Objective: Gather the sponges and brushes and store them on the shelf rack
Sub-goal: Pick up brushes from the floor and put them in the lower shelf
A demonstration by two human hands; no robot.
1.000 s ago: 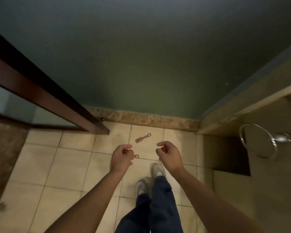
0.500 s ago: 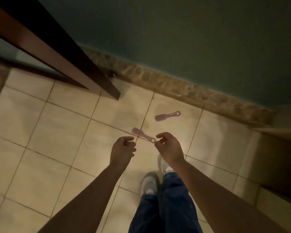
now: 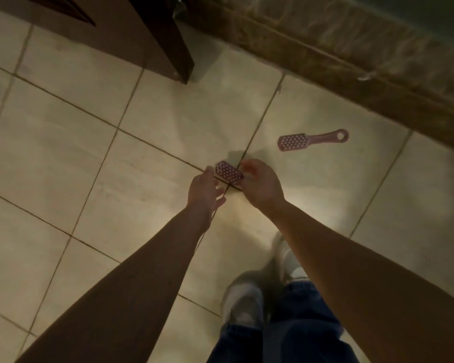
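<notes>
Nothing is held by the left hand [image 3: 205,191]. Its fingers are kept fairly straight, just beside the head of the near pink brush [image 3: 228,175]. The fingers of the right hand [image 3: 262,186] are curled over the spot where the handle should be. That handle is hidden under the hand, so it cannot be told whether the brush is gripped.

The near pink brush is laid flat on the tiled floor [image 3: 142,166], bristle side up, where two tile lines cross. It is placed between the two hands.

It is judged to be small, light and made of hard plastic, so it should not bend or break when picked up. The thin handle is the best place to be pinched, from both sides. Because the brush lies flat on smooth tile, it may be pushed along and slide away if it is only poked.

A far pink brush [image 3: 312,140] is seen well apart from the hands, closer to the wall. Its handle, with a round hole at the end, is pointed to the right. It is not touched by anything.

Past it, a brown stone skirting [image 3: 351,61] is seen along the wall, and a dark wooden door [image 3: 168,35] is seen at the top left. White shoes [image 3: 243,299] and blue jeans [image 3: 286,336] are seen below. No sponges and no shelf rack are in view.
</notes>
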